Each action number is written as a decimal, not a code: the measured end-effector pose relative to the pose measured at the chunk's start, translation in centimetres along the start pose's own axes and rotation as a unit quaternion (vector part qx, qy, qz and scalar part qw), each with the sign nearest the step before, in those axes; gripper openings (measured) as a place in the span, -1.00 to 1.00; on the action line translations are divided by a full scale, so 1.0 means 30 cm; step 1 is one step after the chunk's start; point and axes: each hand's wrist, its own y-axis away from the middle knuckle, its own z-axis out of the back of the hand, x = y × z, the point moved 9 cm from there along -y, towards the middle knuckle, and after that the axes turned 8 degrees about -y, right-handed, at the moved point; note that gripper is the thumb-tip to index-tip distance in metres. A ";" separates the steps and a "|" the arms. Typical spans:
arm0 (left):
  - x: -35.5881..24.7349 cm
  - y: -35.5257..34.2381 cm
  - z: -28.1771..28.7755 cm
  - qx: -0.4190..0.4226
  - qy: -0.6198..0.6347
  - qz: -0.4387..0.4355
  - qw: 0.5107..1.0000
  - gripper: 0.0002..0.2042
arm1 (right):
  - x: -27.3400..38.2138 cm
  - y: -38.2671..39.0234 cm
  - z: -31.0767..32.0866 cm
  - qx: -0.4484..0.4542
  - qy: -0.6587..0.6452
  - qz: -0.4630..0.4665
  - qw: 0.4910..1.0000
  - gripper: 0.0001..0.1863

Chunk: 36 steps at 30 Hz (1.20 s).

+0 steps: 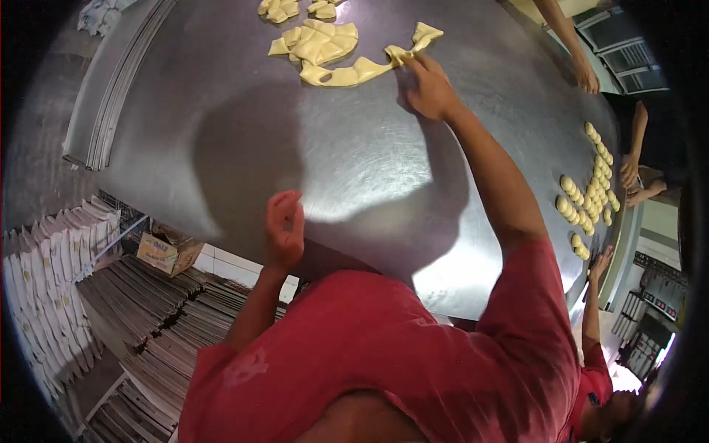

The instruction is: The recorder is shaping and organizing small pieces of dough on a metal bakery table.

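Note:
My right hand (430,87) reaches far across the metal table, with its fingers closed on a long, uneven strip of pale yellow dough (363,71). The strip bends up to the right past my fingertips and has a small hole near its left end. Next to it lies a larger heap of folded dough pieces (323,42). My left hand (285,230) is held over the near edge of the table, empty, its fingers loosely bent and apart.
Smaller dough lumps (278,9) lie at the far edge of view. Many small dough balls (588,201) sit in rows at the right, where other people's hands (630,171) work. Stacked trays (140,303), a cardboard box (168,253) and white sacks (55,288) stand at the lower left.

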 end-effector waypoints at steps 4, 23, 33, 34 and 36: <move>0.096 0.057 0.015 0.013 0.163 0.148 0.975 -0.78 | -0.102 -0.231 -0.151 0.070 0.064 0.016 0.995 -0.52; -0.055 0.184 -0.047 0.212 -0.180 -0.216 0.936 -0.78 | 0.442 1.354 0.269 -0.134 -0.185 -0.408 0.884 -0.71; -0.182 -0.109 -0.368 0.103 -0.251 -0.311 0.911 -0.89 | 0.205 1.036 0.262 -0.189 0.057 -0.407 0.892 -0.78; -0.216 -0.041 -0.385 0.128 -0.216 -0.313 0.916 -0.89 | 0.221 1.029 0.219 -0.229 -0.006 -0.419 0.879 -0.79; -0.182 0.117 -0.330 0.166 -0.228 -0.317 0.905 -0.92 | 0.367 1.050 0.108 -0.180 -0.056 -0.348 0.918 -0.85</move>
